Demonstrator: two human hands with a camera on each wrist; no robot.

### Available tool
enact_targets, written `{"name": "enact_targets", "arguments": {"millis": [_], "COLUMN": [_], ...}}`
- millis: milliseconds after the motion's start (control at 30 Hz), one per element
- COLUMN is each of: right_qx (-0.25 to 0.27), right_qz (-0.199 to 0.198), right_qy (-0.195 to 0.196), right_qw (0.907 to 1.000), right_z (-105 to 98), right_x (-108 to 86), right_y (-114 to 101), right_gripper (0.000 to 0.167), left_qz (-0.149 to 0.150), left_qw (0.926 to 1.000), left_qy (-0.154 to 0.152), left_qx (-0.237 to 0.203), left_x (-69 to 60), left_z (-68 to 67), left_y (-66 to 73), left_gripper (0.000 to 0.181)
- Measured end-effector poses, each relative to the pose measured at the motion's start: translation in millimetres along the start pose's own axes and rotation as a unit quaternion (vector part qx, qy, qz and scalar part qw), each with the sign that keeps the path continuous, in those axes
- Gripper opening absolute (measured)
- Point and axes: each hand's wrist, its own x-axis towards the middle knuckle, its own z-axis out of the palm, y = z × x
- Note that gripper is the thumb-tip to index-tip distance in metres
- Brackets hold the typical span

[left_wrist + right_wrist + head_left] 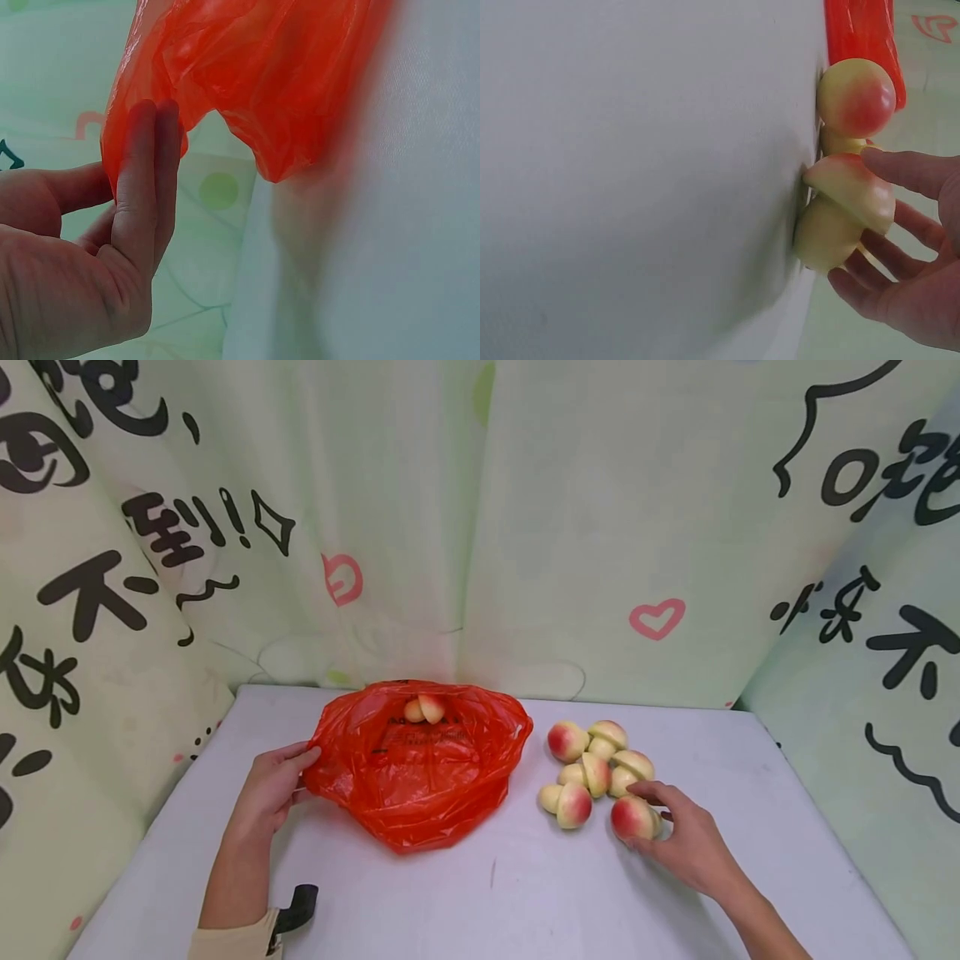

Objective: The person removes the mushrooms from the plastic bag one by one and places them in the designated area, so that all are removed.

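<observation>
A red plastic bag [442,777] lies with its mouth spread wide on the table. Inside it sits one toy mushroom [431,708]. My left hand [276,781] pinches the bag's left edge between thumb and fingers; in the left wrist view, the fingers [136,176] lie partly behind the thin film. To the right of the bag is a group of toy mushrooms with pale stems and red-and-yellow caps. My right hand [688,839] holds the nearest mushroom [632,818], thumb on its cap and fingers around its far side. That mushroom [851,191] still appears to touch the table.
Several other mushrooms [573,806] lie close together just behind and left of my right hand. The white table [480,910] is bordered by a patterned pale-green curtain [555,568] at the back and sides. A black strap piece [300,906] sticks out at my left cuff.
</observation>
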Motion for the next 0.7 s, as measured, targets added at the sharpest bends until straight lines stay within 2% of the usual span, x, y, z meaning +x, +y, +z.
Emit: {"name": "enact_targets", "arguments": {"millis": [433,633,700], "right_qx": [-0.012,0.015,0.024], "right_qz": [-0.015,-0.061,-0.073], "right_qy": [0.027,0.077,0.081], "right_qw": [0.9995,0.9951,0.9937], "right_z": [-5,5,8], "right_x": [2.8,14.4,20.8], "right_y": [-11,-28,-35], "right_gripper": [0.060,0.052,0.051], "left_qz": [-0.010,-0.011,-0.014], "left_qw": [0.9999,0.9999,0.9999], "left_qy": [-0.003,-0.004,-0.003], "left_qx": [0.006,0.008,0.009], "left_x": [0.3,0.4,-0.1], "left_z": [0.8,-1.2,-1.3], "left_y": [0.8,1.0,0.4], "left_gripper": [0.062,0.063,0.064]}}
